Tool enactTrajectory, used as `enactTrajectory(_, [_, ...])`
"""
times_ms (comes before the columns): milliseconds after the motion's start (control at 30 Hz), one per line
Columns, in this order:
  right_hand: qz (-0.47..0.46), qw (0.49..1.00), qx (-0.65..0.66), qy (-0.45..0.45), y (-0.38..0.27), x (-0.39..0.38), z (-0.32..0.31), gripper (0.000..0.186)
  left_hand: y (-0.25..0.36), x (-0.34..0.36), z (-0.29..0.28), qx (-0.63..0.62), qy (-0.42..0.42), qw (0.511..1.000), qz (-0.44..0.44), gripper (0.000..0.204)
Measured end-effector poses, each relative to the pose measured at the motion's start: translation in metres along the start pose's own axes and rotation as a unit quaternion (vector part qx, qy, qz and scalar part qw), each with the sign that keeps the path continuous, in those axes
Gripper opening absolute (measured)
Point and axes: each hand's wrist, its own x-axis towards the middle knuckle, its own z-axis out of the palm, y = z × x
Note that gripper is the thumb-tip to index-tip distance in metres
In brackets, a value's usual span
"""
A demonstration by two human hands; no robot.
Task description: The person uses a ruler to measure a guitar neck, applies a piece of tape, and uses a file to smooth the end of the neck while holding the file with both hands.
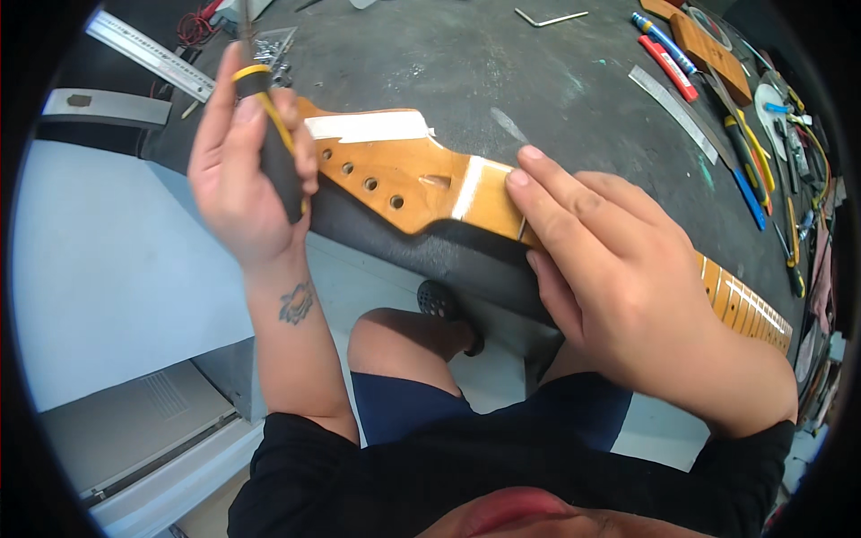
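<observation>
A guitar neck (pixel 491 190) with a honey-coloured finish lies across the near edge of the dark workbench, its headstock (pixel 377 166) toward the left. White tape (pixel 368 125) runs along the headstock's far side, and a white strip (pixel 468 188) crosses where it meets the fretboard. Raised over the headstock's left end, my left hand (pixel 242 161) is closed round the black and yellow handle of a screwdriver (pixel 280 161), shaft pointing up. My right hand (pixel 601 242) grips the neck, fingertips on the fretboard beside the white strip, thumb at the near edge. It hides part of the fretboard.
An L-shaped hex key (pixel 551 18) lies at the far side of the bench. Far right are a red marker (pixel 668 68), a blue marker (pixel 664 43), a wooden block (pixel 711 61), a steel ruler (pixel 674 112) and several tools. Small hardware (pixel 273 54) sits at far left.
</observation>
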Motion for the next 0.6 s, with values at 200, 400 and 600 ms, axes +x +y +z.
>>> enactTrajectory(200, [0.019,0.997,0.047,-0.054,0.006,0.006,-0.008,0.066,-0.006,0.005,-0.013,-0.054,-0.053,0.997,-0.01,0.057])
enactTrajectory(400, [0.003,0.997,0.052,-0.051,0.01,0.005,-0.005,0.066,-0.011,0.001,-0.015,-0.091,-0.056,0.994,0.027,0.056])
enactTrajectory(600, [0.009,0.998,0.052,-0.038,0.006,0.003,-0.004,0.066,-0.004,0.002,-0.016,-0.095,-0.053,0.994,-0.008,0.059])
